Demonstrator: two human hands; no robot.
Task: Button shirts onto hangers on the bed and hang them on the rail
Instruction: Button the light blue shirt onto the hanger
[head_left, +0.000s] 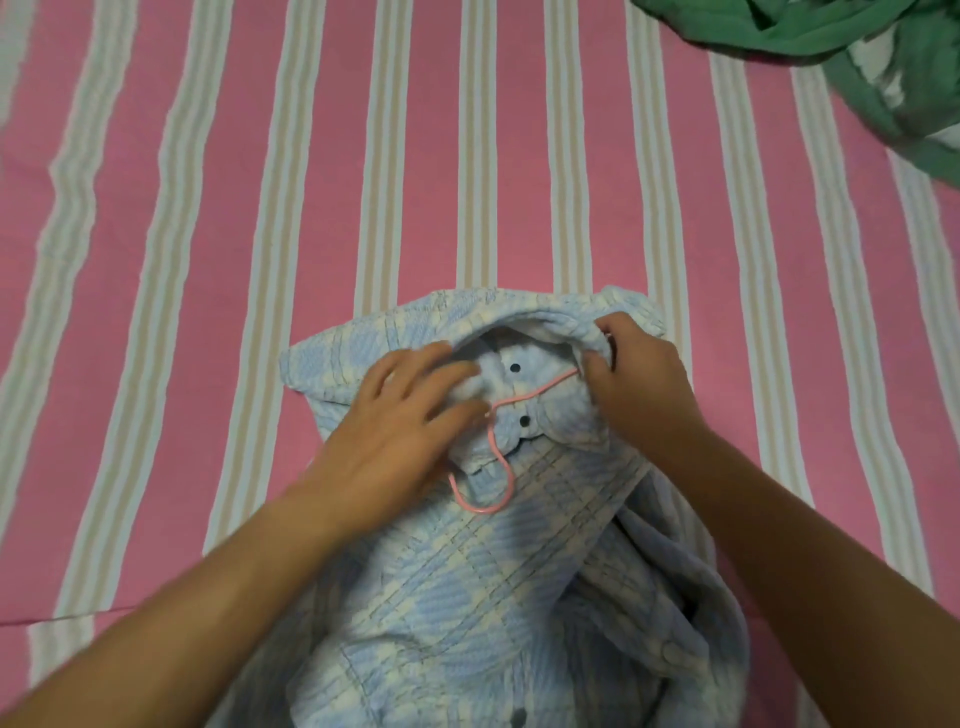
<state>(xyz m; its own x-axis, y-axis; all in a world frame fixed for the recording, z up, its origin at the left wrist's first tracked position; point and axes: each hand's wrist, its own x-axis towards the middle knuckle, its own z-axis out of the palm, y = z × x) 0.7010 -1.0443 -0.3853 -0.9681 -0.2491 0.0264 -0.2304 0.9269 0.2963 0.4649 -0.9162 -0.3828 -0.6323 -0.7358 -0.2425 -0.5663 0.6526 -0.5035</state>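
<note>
A light blue and white checked shirt (467, 582) lies bunched on the bed, collar end away from me. A pink wire hanger (493, 467) sits partly inside it, its hook showing at the collar opening beside two dark buttons. My left hand (400, 421) lies on the shirt's left shoulder with fingers spread and fairly straight, fingertips at the collar. My right hand (639, 384) grips the shirt's right shoulder fabric at the collar, where the hanger's arm runs under the cloth.
The bed sheet (363, 156) is pink with white and beige stripes and stretches far ahead and to both sides. A crumpled green garment (883, 62) lies at the far right corner.
</note>
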